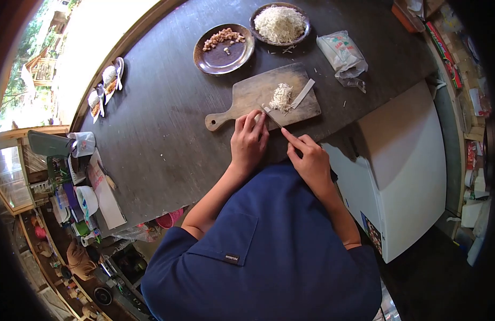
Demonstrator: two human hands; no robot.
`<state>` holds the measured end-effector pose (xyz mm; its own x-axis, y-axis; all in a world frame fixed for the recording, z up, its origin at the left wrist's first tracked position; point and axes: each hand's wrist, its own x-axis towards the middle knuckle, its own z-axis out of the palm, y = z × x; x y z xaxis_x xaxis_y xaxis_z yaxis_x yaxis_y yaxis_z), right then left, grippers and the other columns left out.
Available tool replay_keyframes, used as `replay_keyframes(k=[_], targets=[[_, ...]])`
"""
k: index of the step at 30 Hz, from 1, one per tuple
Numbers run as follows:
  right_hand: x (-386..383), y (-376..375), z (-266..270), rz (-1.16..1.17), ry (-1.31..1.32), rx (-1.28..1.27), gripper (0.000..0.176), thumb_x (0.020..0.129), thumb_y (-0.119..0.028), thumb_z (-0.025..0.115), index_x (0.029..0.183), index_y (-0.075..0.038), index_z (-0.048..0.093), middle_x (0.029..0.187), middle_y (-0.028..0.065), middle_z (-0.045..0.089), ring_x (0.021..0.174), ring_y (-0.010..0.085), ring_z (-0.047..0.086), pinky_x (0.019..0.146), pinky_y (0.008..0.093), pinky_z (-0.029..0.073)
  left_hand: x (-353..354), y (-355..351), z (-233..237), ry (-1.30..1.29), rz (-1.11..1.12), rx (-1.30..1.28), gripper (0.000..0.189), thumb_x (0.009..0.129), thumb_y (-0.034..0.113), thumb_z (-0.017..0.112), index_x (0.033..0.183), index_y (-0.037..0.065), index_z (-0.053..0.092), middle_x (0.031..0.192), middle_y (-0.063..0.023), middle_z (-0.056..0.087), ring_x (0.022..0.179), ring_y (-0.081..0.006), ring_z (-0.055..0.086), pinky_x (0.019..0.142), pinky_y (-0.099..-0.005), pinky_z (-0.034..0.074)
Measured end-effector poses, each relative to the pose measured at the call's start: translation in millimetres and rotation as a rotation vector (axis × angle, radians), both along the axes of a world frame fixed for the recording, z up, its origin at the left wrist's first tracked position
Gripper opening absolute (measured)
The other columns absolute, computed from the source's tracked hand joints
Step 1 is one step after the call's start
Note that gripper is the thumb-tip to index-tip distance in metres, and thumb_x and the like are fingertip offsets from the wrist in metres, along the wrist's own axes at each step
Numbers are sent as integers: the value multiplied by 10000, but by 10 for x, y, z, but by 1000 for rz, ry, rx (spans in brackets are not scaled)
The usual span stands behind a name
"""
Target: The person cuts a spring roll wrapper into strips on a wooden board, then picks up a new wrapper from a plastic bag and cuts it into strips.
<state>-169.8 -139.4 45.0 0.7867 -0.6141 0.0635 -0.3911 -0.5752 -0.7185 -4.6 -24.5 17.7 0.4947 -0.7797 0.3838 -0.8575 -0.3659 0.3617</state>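
Observation:
A wooden cutting board (247, 96) with a handle lies near the table edge in front of me. My right hand (310, 158) grips a small knife (274, 119), its blade pointing forward and left over the board's near edge. Just left of the blade, the bent fingers of my left hand (248, 140) press together at the board; a bit of something pale shows at the fingertips, mostly hidden. Beyond the knife sits a small heap of pale, thin-cut strips (281, 98). A flat white strip (303, 93) lies to the right of that heap.
Behind the board stand a brown plate of diced pinkish-brown pieces (224, 39) and a bowl heaped with pale shreds (280, 24). A printed plastic packet (342, 53) lies at right. Small dishes (111, 79) line the far left edge. A white appliance (402, 176) adjoins the table.

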Motion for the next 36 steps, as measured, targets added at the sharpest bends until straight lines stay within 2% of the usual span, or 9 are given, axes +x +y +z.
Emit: replay_keyframes(k=[9, 12, 24, 30, 32, 36], targets=[[-98, 41, 49, -31, 82, -34, 459, 966, -196, 708, 1400, -347, 712, 915, 54, 679, 752, 327, 721, 672, 457, 602, -13, 3, -24, 9, 2, 2, 372, 892, 96, 739, 1253, 10, 723, 1308, -89, 643, 1159, -303, 605, 971, -394, 560], [-45, 14, -2, -12, 22, 7, 456, 967, -195, 707, 1396, -350, 715, 913, 55, 676, 750, 325, 722, 669, 452, 602, -2, -8, -19, 7, 1, -6, 365, 893, 95, 739, 1248, 11, 724, 1303, -88, 646, 1157, -303, 608, 969, -394, 561], [-25, 13, -23, -12, 26, -26, 464, 963, -195, 712, 1401, -350, 712, 930, 56, 677, 745, 328, 722, 662, 453, 596, -14, -8, -26, 16, 6, -14, 361, 886, 81, 738, 1240, 9, 732, 1307, -86, 649, 1153, -303, 612, 958, -398, 562], [-28, 33, 62, -18, 64, 35, 488, 953, -190, 718, 1410, -361, 703, 936, 55, 681, 752, 334, 721, 677, 463, 594, 0, 3, -33, 14, 7, -17, 360, 886, 86, 740, 1236, 3, 734, 1311, -88, 649, 1167, -303, 608, 960, -399, 562], [-22, 24, 99, -19, 98, 35, 469, 959, -154, 712, 1398, -317, 725, 929, 62, 684, 777, 306, 706, 713, 434, 570, -14, -6, -50, 37, 13, -13, 363, 885, 86, 742, 1238, 3, 734, 1316, -88, 649, 1170, -304, 606, 963, -399, 562], [14, 10, 26, -16, 53, 21, 468, 958, -161, 715, 1398, -319, 725, 927, 57, 681, 774, 300, 705, 713, 433, 569, -21, 0, -56, 20, 14, -23, 368, 882, 88, 744, 1240, 2, 733, 1326, -86, 647, 1172, -308, 605, 972, -397, 561]])
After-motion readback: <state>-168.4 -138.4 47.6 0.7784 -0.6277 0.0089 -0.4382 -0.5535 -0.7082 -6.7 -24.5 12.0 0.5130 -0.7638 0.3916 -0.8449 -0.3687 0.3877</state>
